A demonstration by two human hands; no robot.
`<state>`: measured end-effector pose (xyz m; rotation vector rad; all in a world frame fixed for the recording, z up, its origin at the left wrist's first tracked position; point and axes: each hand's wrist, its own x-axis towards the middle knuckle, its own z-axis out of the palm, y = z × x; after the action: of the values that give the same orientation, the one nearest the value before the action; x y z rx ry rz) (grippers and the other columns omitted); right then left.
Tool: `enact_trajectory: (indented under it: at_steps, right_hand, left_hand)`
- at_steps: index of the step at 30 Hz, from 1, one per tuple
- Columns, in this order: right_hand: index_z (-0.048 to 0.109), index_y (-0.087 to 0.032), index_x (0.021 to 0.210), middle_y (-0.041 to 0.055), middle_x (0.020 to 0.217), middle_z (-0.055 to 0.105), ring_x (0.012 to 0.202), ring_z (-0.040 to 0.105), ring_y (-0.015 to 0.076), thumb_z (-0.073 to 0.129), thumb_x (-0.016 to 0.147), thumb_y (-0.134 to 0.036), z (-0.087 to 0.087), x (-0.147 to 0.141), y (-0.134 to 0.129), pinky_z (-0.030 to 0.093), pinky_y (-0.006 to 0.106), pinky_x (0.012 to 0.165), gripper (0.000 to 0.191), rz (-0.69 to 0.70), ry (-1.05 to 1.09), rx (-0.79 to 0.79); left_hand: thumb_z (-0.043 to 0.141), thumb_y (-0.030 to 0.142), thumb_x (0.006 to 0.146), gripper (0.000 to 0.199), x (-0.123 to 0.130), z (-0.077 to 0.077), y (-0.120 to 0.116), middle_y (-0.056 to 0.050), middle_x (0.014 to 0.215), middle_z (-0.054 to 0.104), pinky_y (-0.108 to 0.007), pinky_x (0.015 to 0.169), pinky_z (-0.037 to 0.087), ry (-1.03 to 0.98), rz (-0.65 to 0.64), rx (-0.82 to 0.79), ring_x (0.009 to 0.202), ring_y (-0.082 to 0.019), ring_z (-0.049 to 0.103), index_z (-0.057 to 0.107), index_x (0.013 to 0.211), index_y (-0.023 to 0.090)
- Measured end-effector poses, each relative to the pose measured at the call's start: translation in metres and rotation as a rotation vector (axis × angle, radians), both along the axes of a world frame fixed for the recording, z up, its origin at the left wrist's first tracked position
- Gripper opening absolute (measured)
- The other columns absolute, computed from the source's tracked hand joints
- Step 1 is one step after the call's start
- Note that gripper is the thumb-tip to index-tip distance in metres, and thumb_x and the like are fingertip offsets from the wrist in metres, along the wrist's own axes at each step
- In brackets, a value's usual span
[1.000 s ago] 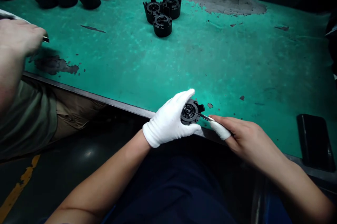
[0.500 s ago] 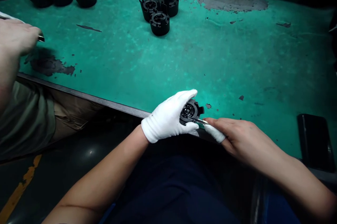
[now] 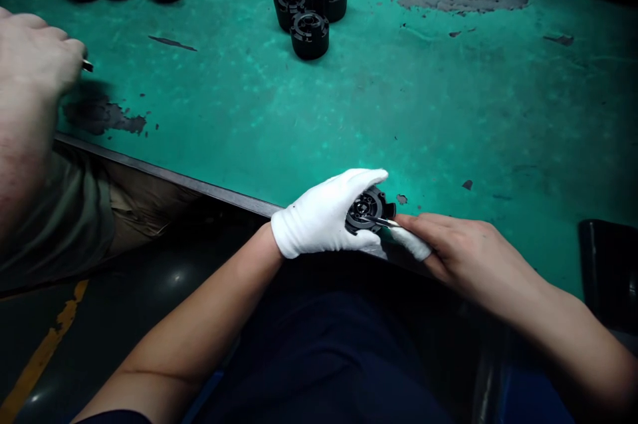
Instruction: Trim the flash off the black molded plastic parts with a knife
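Black part (image 3: 367,207) between left hand's (image 3: 331,214) part-open fingers.

White-gloved left hand (image 3: 326,214) round black part (image 3: 367,206) — slim tool (image 3: 381,220) in right hand (image 3: 456,244).

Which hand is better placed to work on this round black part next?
Probably the right hand: it holds the slim tool, tip at the round black part, while the left hand cradles that part.

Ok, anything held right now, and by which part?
Left hand holds the round black part by its outer rim. Right hand holds a slim tool by its rear end.
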<state>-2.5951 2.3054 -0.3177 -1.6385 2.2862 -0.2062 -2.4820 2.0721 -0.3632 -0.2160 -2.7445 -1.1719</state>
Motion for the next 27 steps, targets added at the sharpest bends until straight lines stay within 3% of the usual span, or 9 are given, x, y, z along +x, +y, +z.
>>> enact_trajectory:
  at_steps: [5, 10, 12, 15, 18, 20, 23, 27]
  right_hand:
    - [0.065, -0.027, 0.131, 0.0042, 0.117, 0.077, 0.090, 0.076, 0.0222, 0.049, 0.079, -0.006, 0.003, -0.004, -0.005, 0.056, 0.030, 0.068, 0.058, 0.037, -0.011, 0.035]
    - [0.070, -0.033, 0.122, 0.0013, 0.112, 0.078, 0.094, 0.074, 0.0217, 0.051, 0.088, -0.013, 0.012, -0.024, -0.016, 0.054, 0.030, 0.074, 0.044, 0.103, -0.192, 0.073]
    - [0.071, -0.032, 0.120, 0.0015, 0.112, 0.077, 0.095, 0.073, 0.0215, 0.050, 0.095, -0.021, 0.013, -0.023, -0.014, 0.053, 0.030, 0.077, 0.035, 0.014, -0.369, 0.037]
    - [0.068, -0.030, 0.115, 0.0017, 0.105, 0.074, 0.090, 0.069, 0.0188, 0.047, 0.100, -0.034, 0.007, 0.004, -0.004, 0.051, 0.028, 0.075, 0.026, -0.301, -0.749, -0.062]
    - [0.061, -0.026, 0.116, -0.0011, 0.084, 0.059, 0.065, 0.054, 0.0122, 0.046, 0.100, -0.037, -0.006, 0.051, 0.003, 0.042, 0.023, 0.055, 0.025, -0.620, -1.227, -0.129]
    - [0.055, -0.025, 0.119, -0.0047, 0.076, 0.047, 0.054, 0.039, 0.0086, 0.045, 0.099, -0.038, -0.013, 0.080, 0.001, 0.029, 0.021, 0.046, 0.026, -0.766, -1.513, -0.119]
    - [0.051, -0.025, 0.120, -0.0067, 0.073, 0.041, 0.051, 0.032, 0.0069, 0.043, 0.101, -0.041, -0.018, 0.101, -0.008, 0.021, 0.020, 0.044, 0.027, -0.858, -1.694, -0.136]
    - [0.054, -0.024, 0.119, -0.0056, 0.073, 0.044, 0.053, 0.035, 0.0077, 0.043, 0.101, -0.044, -0.010, 0.106, -0.012, 0.024, 0.021, 0.046, 0.029, -0.803, -1.626, -0.218]
  left_hand:
    - [0.084, 0.050, 0.075, 0.090, -0.001, 0.001, -0.001, -0.015, 0.149, 0.052, -0.046, 0.116, 0.047, -0.008, -0.006, 0.021, 0.138, -0.032, 0.052, 0.039, 0.149, 0.023]
    - [0.085, 0.050, 0.074, 0.089, -0.003, 0.005, -0.003, -0.014, 0.146, 0.055, -0.045, 0.114, 0.050, -0.011, -0.023, 0.017, 0.134, -0.031, 0.056, 0.041, 0.147, 0.024]
    - [0.084, 0.050, 0.075, 0.085, 0.000, 0.004, 0.002, -0.013, 0.143, 0.057, -0.044, 0.114, 0.049, 0.001, 0.014, 0.009, 0.132, -0.029, 0.058, 0.043, 0.144, 0.023]
    - [0.084, 0.056, 0.073, 0.085, 0.011, -0.005, 0.018, -0.016, 0.138, 0.059, -0.047, 0.114, 0.048, 0.082, 0.232, 0.011, 0.130, -0.031, 0.058, 0.045, 0.140, 0.019]
    - [0.083, 0.058, 0.074, 0.092, 0.022, -0.015, 0.036, -0.021, 0.140, 0.054, -0.052, 0.114, 0.046, 0.157, 0.472, -0.013, 0.135, -0.035, 0.053, 0.040, 0.143, 0.016]
    - [0.084, 0.058, 0.073, 0.096, 0.026, -0.019, 0.042, -0.021, 0.142, 0.053, -0.052, 0.114, 0.046, 0.153, 0.528, -0.037, 0.136, -0.035, 0.052, 0.037, 0.145, 0.016]
    - [0.084, 0.060, 0.073, 0.094, 0.026, -0.018, 0.044, -0.019, 0.141, 0.054, -0.051, 0.114, 0.047, 0.123, 0.542, -0.035, 0.134, -0.034, 0.054, 0.040, 0.144, 0.017]
    - [0.083, 0.057, 0.075, 0.088, 0.022, -0.014, 0.044, -0.018, 0.139, 0.055, -0.050, 0.113, 0.048, 0.095, 0.566, -0.036, 0.132, -0.032, 0.055, 0.042, 0.142, 0.017]
